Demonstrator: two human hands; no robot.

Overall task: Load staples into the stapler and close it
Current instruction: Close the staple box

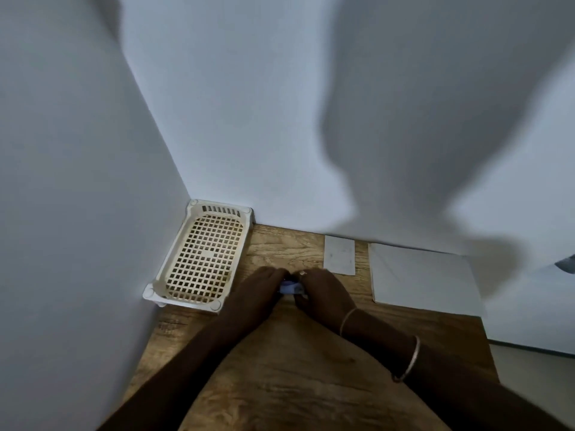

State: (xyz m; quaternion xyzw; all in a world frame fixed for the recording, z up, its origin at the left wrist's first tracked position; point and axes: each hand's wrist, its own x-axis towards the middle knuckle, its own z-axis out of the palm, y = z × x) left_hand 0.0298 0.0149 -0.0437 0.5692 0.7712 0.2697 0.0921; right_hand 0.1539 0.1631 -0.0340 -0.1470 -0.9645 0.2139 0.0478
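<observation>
The stapler (291, 288), a small pale blue item, lay on the wooden surface (295, 368) near its far edge, just right of a cream lattice basket (186, 301) set in the corner. The left hand (261, 287) gripped the stapler from the left with curled fingers. The right hand (323, 293) gripped it from the right in the same way. Whether the stapler was closed could not be determined. A small white card (339, 255) and a larger white sheet (423, 275) lay to the right.
</observation>
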